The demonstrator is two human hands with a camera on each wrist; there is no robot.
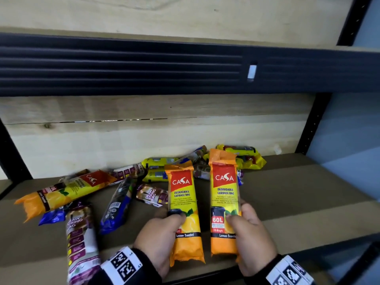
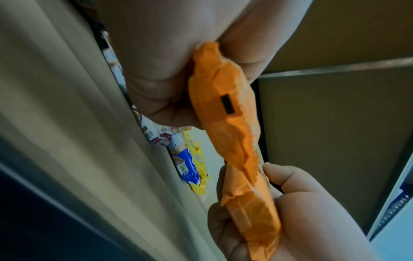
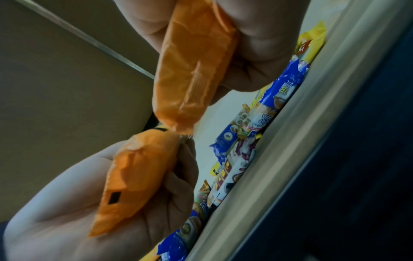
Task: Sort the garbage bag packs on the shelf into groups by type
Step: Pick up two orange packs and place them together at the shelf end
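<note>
I hold two alike orange-and-yellow CASA lemon packs upright over the shelf board (image 1: 292, 194), side by side. My left hand (image 1: 160, 233) grips the left pack (image 1: 182, 200) near its lower half. My right hand (image 1: 250, 231) grips the right pack (image 1: 225, 192), labelled 60L. In the left wrist view the left hand (image 2: 156, 74) closes round its orange pack (image 2: 223, 109), above the right hand (image 2: 297, 208). The right wrist view shows the right hand (image 3: 259, 44) round its orange pack (image 3: 192, 70). A third orange CASA pack (image 1: 67, 192) lies flat at the left.
Loose packs lie mixed on the shelf: purple draw-string packs (image 1: 80, 239) (image 1: 153, 195), blue packs (image 1: 117, 206) (image 1: 51, 217), yellow packs (image 1: 156, 167) (image 1: 248, 159) by the wooden back wall. A black beam (image 1: 144, 64) of the upper shelf hangs overhead. Bare board lies at the right.
</note>
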